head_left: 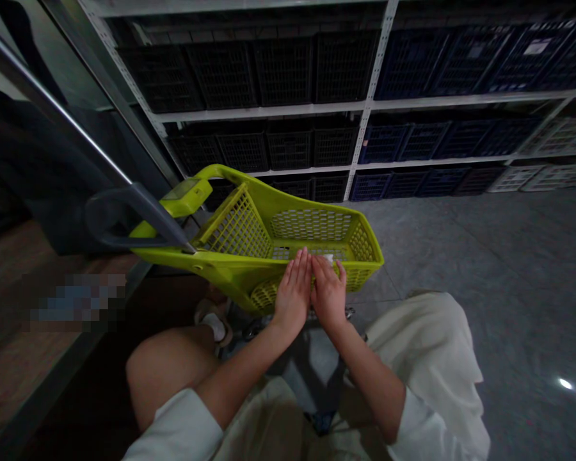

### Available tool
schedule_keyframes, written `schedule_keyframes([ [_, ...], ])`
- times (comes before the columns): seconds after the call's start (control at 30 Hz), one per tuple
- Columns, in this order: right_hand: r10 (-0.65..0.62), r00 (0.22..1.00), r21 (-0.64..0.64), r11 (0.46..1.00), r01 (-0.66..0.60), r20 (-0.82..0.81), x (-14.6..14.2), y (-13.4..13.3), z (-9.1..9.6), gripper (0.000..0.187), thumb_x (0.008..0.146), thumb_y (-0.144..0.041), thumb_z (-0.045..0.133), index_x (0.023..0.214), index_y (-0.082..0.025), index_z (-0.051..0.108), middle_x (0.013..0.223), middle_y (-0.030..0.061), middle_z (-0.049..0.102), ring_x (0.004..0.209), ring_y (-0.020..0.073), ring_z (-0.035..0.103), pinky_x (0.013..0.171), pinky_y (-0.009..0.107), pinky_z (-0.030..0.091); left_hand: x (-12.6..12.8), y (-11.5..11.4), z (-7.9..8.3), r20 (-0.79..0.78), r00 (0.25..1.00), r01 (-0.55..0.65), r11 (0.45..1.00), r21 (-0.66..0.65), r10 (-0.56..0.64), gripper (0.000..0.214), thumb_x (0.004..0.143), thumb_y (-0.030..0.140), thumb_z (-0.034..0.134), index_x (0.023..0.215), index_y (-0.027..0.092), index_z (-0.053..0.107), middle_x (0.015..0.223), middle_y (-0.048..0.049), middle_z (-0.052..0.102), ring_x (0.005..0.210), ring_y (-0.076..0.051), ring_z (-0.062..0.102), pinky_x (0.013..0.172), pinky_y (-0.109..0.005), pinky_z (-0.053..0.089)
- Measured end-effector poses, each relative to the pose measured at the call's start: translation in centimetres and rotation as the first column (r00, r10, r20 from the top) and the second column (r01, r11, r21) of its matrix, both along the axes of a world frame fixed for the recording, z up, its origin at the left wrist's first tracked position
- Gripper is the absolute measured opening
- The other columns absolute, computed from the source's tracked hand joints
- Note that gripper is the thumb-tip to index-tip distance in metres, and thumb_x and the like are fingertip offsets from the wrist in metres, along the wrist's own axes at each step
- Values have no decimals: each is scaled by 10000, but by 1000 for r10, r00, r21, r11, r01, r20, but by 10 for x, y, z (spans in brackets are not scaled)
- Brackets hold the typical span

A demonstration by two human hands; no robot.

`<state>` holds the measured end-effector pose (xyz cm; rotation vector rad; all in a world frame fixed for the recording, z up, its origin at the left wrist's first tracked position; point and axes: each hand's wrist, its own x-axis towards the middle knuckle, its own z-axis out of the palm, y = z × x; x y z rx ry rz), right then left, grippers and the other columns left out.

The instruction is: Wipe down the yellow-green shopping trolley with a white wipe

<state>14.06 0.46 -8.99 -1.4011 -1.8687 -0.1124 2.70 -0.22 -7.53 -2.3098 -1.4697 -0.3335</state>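
Observation:
A lime-green plastic shopping basket cart [288, 224] with a grey pull handle [125, 218] stands tilted in front of my knees. Both my hands rest on its near rim, side by side. My left hand [294, 288] lies flat with its fingers stretched out and together. My right hand [329, 289] has its fingers curled over the rim, with a small white thing [327, 258] showing just past the fingertips; whether the hand grips it is unclear.
White metal shelving [365, 102] filled with black and dark blue plastic crates runs across the back. Grey concrete floor [484, 256] spreads to the right. A metal-framed panel and wooden surface [24, 275] stand at left. My bare knee [168, 365] and pale shorts are below.

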Motion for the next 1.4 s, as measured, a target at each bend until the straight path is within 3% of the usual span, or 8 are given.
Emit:
schedule_keyframes([
  [0.17,56,995,-3,998,-56,88,41,-1,-8,741,713,17,409,1397,-254,498,1395,47,608,1314,174,528,1211,464,74,0,-1,3,-2,1000,-2,1000,-8,2,653,898,76,389,1521,-31,222,1623,-203,193,1521,-257,96,1244,-415,244],
  [0.4,-190,981,86,979,186,36,148,7,-45,677,735,-22,405,1344,-274,565,1294,52,676,1270,201,579,1179,507,183,-1,-3,6,8,1000,15,998,-61,-14,681,895,88,415,1529,-28,193,1629,-200,156,1524,-262,70,1249,-419,226],
  [0.57,-249,967,61,966,252,-50,94,5,-32,581,779,-43,397,1290,-238,594,1278,73,684,1276,213,573,1167,517,197,-1,-3,6,34,999,24,998,-53,-22,693,892,89,406,1534,-22,169,1628,-207,155,1522,-262,53,1242,-435,239],
  [0.77,72,997,-7,997,-72,-7,7,0,0,652,764,-14,405,1371,-218,528,1368,65,627,1304,168,539,1210,434,126,1,-3,4,16,1000,-9,1000,-23,9,639,891,61,374,1507,-48,244,1614,-218,207,1519,-264,96,1244,-424,234],
  [0.93,50,996,-7,999,-50,73,66,-1,-14,775,707,6,413,1424,-279,485,1406,44,599,1323,178,522,1211,482,77,0,-3,7,36,999,19,999,-33,-18,692,900,80,365,1546,-7,132,1618,-214,200,1518,-261,118,1236,-438,245],
  [1.07,-141,990,63,988,139,28,138,4,-39,703,716,-20,412,1342,-299,572,1301,38,673,1239,190,596,1189,512,130,-1,-4,9,42,999,34,998,-56,-31,742,893,92,386,1554,-1,61,1626,-211,159,1523,-256,99,1241,-442,229],
  [1.17,-270,962,56,961,272,-32,146,9,-43,599,746,-41,399,1249,-266,635,1234,56,709,1202,211,622,1163,545,154,-1,-5,9,42,999,29,997,-66,-26,732,887,100,409,1545,-17,111,1629,-212,154,1526,-261,76,1245,-434,218],
  [1.4,-77,996,6,997,78,-43,21,3,-2,534,803,-28,409,1244,-237,625,1256,48,698,1194,189,619,1203,483,87,1,-3,6,41,999,0,999,-43,2,664,881,88,399,1511,-41,233,1614,-224,210,1516,-280,112,1239,-428,235],
])
